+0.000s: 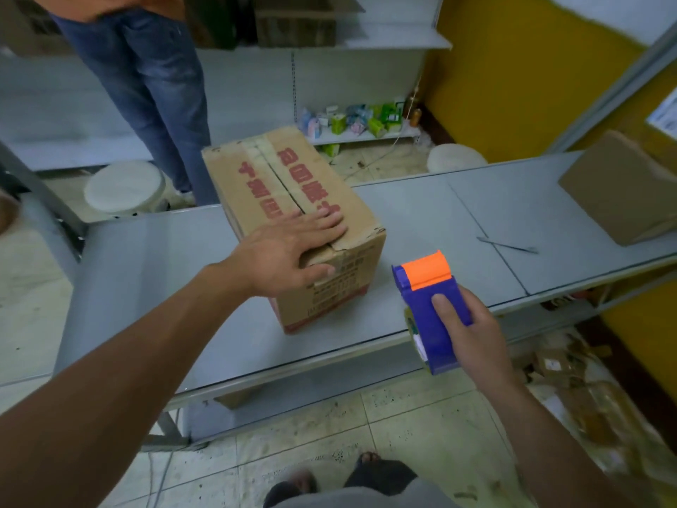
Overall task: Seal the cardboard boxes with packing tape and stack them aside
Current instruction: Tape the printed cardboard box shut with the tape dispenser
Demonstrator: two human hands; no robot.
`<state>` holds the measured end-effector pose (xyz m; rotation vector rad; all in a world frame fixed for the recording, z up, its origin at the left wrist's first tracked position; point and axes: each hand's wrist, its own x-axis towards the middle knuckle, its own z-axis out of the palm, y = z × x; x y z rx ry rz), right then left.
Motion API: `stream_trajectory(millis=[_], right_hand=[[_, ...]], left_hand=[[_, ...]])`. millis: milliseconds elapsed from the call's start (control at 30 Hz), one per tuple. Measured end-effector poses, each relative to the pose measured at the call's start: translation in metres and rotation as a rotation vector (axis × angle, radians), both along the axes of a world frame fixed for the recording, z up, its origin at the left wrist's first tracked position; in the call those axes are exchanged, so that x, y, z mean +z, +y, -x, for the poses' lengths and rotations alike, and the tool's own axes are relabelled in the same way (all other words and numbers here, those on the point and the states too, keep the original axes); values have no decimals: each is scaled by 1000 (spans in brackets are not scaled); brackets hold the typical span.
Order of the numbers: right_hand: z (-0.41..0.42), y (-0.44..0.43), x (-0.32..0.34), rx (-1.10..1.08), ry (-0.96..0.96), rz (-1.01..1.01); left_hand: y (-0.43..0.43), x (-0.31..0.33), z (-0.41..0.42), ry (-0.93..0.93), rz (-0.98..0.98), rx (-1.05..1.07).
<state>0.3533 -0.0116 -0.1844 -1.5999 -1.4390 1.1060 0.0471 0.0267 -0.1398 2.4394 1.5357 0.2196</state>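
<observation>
A brown cardboard box (271, 185) with red print stands on the grey table (421, 214), its top flaps folded down with a seam along the middle. My left hand (293, 247) lies flat over the near end of the flaps, its thumb down the front face. To the right of the box, my right hand (472, 331) grips a blue tape dispenser (428, 298) with an orange roller, held just above the table's front edge and apart from the box.
A second cardboard box (619, 188) sits at the table's far right. A thin metal rod (507, 245) lies on the table. A person in jeans (146, 86) stands behind the table. Two white stools (124, 187) and shelves with small packages (351, 121) are beyond.
</observation>
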Motion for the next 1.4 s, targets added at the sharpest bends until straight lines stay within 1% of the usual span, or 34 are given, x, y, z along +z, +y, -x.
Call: stream_trajectory(millis=[100,167,233,333,400,500,600,667,767,867,1000,1100,1133,1167,1233,1267,1300,1333,1367,1400], right_hand=[[1,25,-4,-48,-53,-44],[0,44,-4,-51,-151,-62],[-2,71,-5,5,-333,-69],[-7,124,-17,159,-658,-47],[-9,156,-27,225,-803,-29],[-4,193,-35,279,-911,-39],[0,220,-40,327,-971,-79],[3,233,-42,373,-994,-116],[4,242,-45,425,-989,-180],[0,241,-49,459,-950,-199],[-6,230,-48,538,-915,-131],[-8,225,-31,476,-1001,-130],[-6,222,-22,438,-985,-161],[-2,219,-11,405,-927,-194],[15,212,12,364,-705,-256],[29,209,23,365,-590,-304],[45,204,34,387,-499,-371],[62,199,44,421,-436,-456],[78,196,50,466,-399,-532],[93,195,54,520,-388,-579]], left_hand=[[4,-1,4,-1,-24,-19],[5,-2,6,-20,-26,-28],[8,-1,8,-45,-18,-24],[14,4,10,-72,19,17],[16,7,9,-67,47,19],[18,12,9,14,81,44],[16,16,2,50,105,191],[15,15,-11,101,98,341],[14,6,-27,243,58,471],[13,4,-28,244,19,493],[14,4,-26,285,34,454],[12,3,-15,259,-5,334],[11,4,-11,257,5,283],[10,6,-7,258,31,234],[10,16,-6,262,126,161],[11,24,-9,238,189,160],[12,31,-13,178,252,202],[15,38,-19,94,293,288],[19,39,-25,27,287,380],[23,36,-31,0,237,455]])
